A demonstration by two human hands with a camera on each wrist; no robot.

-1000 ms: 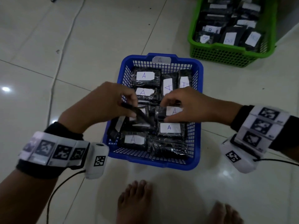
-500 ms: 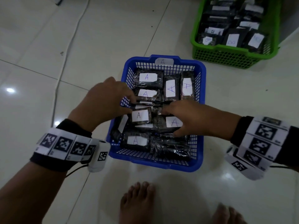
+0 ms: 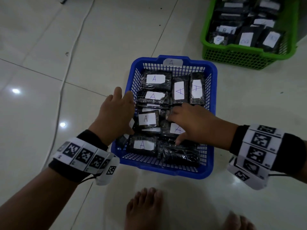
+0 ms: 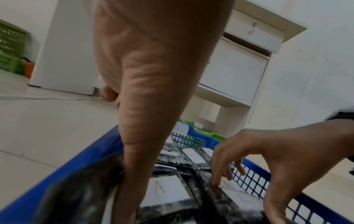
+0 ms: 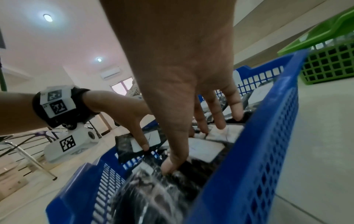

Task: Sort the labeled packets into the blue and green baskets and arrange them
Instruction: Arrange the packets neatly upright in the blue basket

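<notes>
Two hands are working inside the blue basket (image 3: 213, 103): left hand (image 3: 116, 112), fingers straight, is bracing the A packet (image 3: 147, 119) lying crosswise just right of it; right hand (image 3: 191, 123) is pressing spread fingers on the neighbouring packet (image 3: 177, 129).

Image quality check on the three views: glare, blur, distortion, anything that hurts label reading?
Head view: dim, two glare spots on the floor tiles; A labels in the blue basket readable, green basket labels soft. Left wrist view: near packet smeared, left hand blocks much. Right wrist view: strong wide-angle bend, foreground packet blurred.
</notes>
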